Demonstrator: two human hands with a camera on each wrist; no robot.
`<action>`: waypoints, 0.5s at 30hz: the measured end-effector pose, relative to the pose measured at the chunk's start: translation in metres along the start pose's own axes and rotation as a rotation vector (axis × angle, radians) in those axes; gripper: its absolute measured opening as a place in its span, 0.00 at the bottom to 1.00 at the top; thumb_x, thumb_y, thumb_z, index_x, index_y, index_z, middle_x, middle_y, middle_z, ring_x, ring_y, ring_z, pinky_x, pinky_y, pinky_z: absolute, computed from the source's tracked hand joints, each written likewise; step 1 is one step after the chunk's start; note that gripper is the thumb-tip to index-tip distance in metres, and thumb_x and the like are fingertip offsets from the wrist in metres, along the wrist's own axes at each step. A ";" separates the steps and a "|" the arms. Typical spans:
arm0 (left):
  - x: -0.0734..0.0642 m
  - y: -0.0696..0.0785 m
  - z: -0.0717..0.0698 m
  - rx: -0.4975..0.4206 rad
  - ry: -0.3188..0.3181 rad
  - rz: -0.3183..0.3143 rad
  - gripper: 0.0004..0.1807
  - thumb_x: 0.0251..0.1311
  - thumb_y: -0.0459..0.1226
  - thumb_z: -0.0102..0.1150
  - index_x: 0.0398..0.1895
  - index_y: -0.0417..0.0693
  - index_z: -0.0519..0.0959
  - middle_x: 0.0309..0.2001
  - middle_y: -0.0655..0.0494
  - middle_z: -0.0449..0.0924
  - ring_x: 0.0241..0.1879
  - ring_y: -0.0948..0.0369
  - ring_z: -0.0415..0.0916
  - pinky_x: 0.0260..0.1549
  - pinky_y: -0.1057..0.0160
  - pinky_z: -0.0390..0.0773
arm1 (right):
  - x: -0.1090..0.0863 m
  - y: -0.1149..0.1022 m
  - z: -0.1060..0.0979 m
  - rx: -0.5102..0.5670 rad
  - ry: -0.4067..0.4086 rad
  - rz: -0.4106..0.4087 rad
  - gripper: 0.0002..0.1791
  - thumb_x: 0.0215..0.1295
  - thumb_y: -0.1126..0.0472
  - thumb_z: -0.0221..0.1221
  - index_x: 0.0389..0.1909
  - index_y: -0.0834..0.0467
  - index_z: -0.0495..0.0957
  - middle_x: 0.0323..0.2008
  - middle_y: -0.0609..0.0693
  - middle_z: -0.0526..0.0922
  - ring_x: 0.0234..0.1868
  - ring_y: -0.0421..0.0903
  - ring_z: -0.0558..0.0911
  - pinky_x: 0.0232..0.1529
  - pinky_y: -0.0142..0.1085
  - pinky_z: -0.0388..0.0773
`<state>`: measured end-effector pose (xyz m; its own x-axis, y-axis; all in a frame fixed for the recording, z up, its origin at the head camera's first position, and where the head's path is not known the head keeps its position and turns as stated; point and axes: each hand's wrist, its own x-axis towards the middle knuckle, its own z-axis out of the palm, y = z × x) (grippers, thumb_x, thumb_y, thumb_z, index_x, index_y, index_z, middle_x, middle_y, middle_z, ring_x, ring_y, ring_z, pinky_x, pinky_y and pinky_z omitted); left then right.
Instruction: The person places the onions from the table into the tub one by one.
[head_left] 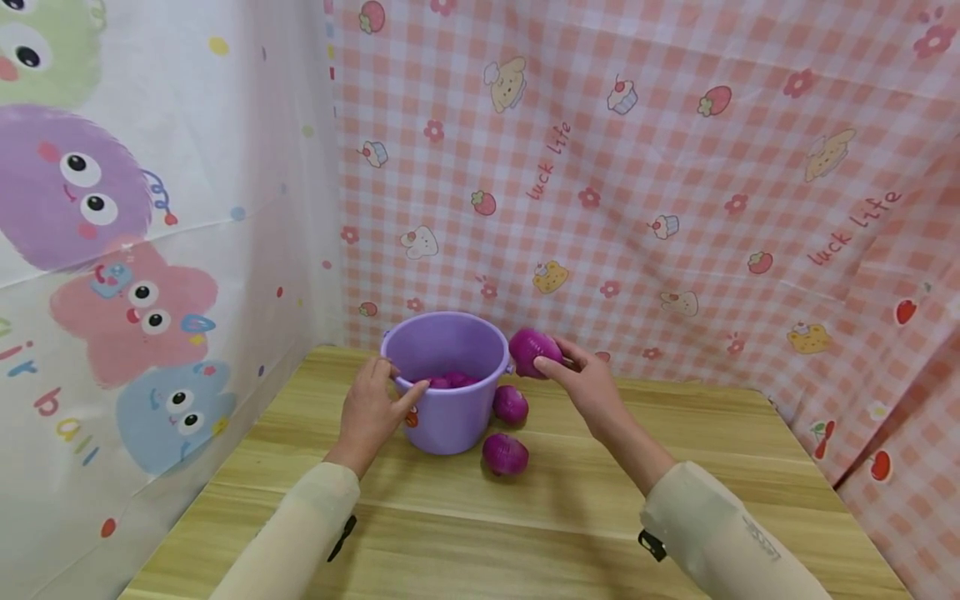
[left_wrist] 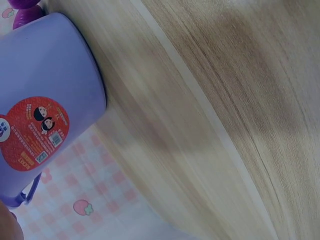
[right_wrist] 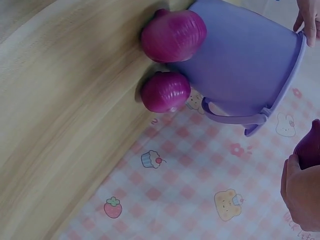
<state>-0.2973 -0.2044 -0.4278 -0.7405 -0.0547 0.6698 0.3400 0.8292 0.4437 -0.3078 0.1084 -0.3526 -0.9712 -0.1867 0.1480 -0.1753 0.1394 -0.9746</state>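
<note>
A purple bucket stands upright on the table, with several red onions partly visible inside. My left hand grips the bucket's rim at its left front, thumb and fingers at the edge. Held in my right hand is a red onion, raised just right of the rim, thumb on its near side. Two more onions sit on the table right of the bucket: one close against its side, the other nearer the front. In the right wrist view the bucket's handle hangs down its side.
The wooden table ends at the back against a pink checked cloth. A white cloth with cartoon figures hangs along the left edge. A round red sticker shows on the bucket's wall.
</note>
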 end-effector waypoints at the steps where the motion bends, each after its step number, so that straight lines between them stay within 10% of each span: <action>1: 0.000 0.000 0.000 0.000 0.000 0.000 0.24 0.57 0.51 0.70 0.35 0.41 0.71 0.37 0.45 0.72 0.36 0.51 0.70 0.33 0.52 0.76 | 0.000 -0.001 0.001 -0.001 -0.001 -0.003 0.36 0.64 0.49 0.66 0.70 0.57 0.69 0.62 0.59 0.75 0.63 0.52 0.73 0.66 0.48 0.64; 15: -0.002 0.000 0.000 0.003 0.011 0.016 0.24 0.58 0.50 0.70 0.35 0.41 0.71 0.37 0.43 0.72 0.35 0.51 0.69 0.32 0.53 0.75 | 0.003 -0.006 0.008 0.040 0.017 -0.011 0.35 0.64 0.50 0.66 0.69 0.57 0.69 0.61 0.58 0.76 0.62 0.51 0.74 0.65 0.46 0.65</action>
<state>-0.2962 -0.2043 -0.4288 -0.7288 -0.0472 0.6831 0.3503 0.8315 0.4311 -0.3088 0.0992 -0.3473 -0.9720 -0.1717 0.1607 -0.1793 0.0985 -0.9788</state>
